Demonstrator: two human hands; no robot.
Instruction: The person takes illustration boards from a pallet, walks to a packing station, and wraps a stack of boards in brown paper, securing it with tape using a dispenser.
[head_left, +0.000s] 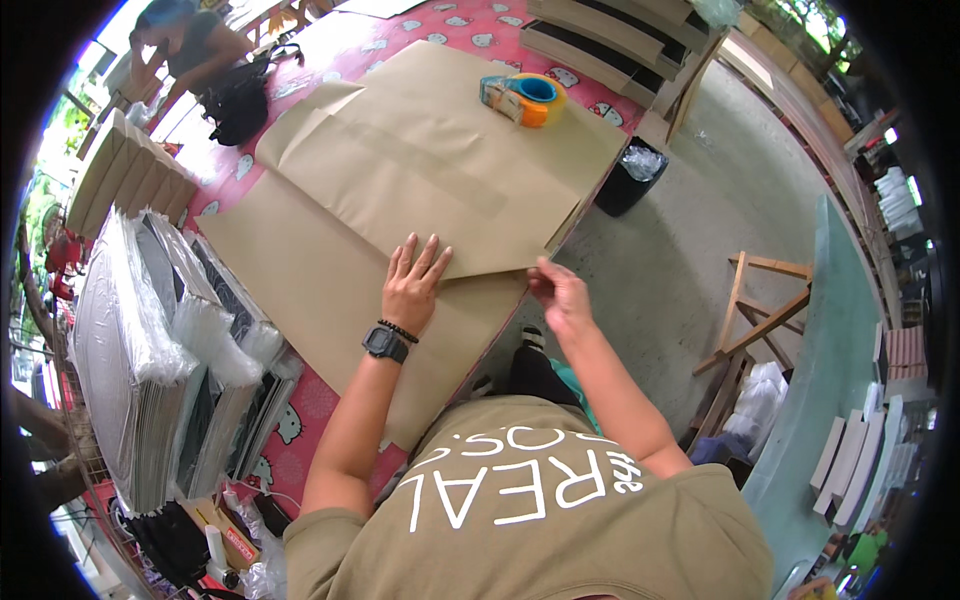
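A large sheet of brown kraft paper (440,150) lies folded over on the table, with a lower layer of brown paper (300,270) showing on the near left. My left hand (412,285) rests on the upper layer's near edge, fingers spread and flat. At the near right corner, my right hand (558,295) pinches the edge of the brown paper between thumb and fingers. A tape dispenser (522,98) in blue and orange sits on the far right part of the paper.
Plastic-wrapped stacks of flat panels (170,350) stand at the left. Beyond the table's right edge are a black bin (632,178) and a wooden trestle (755,305). Long boards (600,45) are stacked at the far right. Another person (190,50) sits at the far left, beside a black bag (236,108).
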